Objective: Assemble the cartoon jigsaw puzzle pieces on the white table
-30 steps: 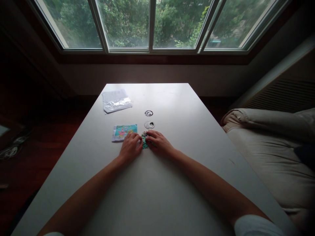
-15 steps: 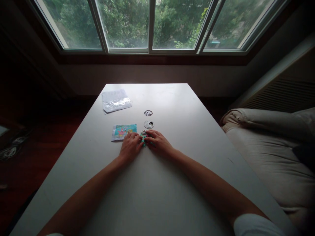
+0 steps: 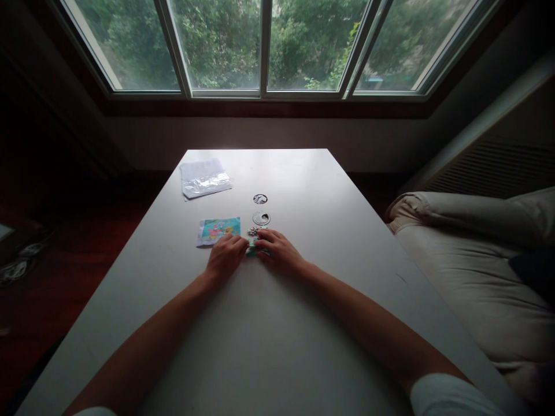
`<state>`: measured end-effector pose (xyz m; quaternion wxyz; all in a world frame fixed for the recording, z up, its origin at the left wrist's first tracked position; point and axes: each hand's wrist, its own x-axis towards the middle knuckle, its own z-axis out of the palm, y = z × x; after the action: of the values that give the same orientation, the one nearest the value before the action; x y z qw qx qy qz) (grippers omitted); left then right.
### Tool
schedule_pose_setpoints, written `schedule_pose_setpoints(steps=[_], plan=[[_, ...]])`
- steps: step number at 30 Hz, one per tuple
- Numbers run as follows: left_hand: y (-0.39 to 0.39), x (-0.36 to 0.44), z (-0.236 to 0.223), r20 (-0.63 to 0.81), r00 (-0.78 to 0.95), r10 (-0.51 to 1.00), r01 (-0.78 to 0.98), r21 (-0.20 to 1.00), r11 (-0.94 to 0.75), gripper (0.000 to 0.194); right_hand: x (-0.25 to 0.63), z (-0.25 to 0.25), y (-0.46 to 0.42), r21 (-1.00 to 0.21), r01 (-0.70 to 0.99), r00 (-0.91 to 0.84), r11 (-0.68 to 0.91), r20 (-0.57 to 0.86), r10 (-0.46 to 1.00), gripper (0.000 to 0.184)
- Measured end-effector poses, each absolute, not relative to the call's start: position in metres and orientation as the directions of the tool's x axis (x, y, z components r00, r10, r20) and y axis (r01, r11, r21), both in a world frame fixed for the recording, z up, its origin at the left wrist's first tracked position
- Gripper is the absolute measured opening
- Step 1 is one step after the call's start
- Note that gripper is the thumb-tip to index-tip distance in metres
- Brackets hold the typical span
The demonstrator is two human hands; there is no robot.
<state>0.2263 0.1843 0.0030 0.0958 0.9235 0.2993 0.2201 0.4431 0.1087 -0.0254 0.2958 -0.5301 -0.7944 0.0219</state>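
Small green pieces (image 3: 252, 252) with a jagged outline lie in a cluster on the white table between my hands. They look like tiny puzzle pieces, but are too small to be sure. Dark-and-white speckled bits (image 3: 252, 231) sit at the cluster's far end. My left hand (image 3: 226, 254) is closed, its curled fingertips against the left side of the green pieces. From the right, my right hand (image 3: 280, 251) bends its fingers over them and hides part of the cluster. A colourful cartoon picture packet (image 3: 219, 229) lies just beyond my left hand.
Two round openings, the near one with a ring (image 3: 261, 218) and the far one (image 3: 260, 199), are set in the white table (image 3: 277, 335). A clear plastic sleeve with papers (image 3: 206, 179) lies at the far left. A beige sofa (image 3: 459, 271) stands along the right side.
My left hand has shifted slightly left, away from the right hand. The green pieces have become a shorter, more bunched cluster, and the speckled bits show more clearly at its far end.
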Motion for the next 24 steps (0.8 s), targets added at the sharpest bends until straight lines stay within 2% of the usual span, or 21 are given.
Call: schedule_pose_setpoints(steps=[5,13,24], plan=[[0.180,0.222,0.006,0.371,0.649,0.664,0.531,0.404,-0.745,0.028,0.435,-0.019,0.107,-0.387,0.809,-0.224,0.442,0.492,0.841,0.022],[0.174,0.229,0.002,0.314,0.635,0.705,0.487,0.546,-0.682,0.027,0.430,-0.013,0.107,-0.540,0.719,-0.109,0.438,0.535,0.838,0.009],[0.170,0.231,0.004,0.316,0.632,0.708,0.519,0.506,-0.689,0.026,0.428,-0.008,0.107,-0.632,0.624,-0.119,0.459,0.504,0.855,0.007]])
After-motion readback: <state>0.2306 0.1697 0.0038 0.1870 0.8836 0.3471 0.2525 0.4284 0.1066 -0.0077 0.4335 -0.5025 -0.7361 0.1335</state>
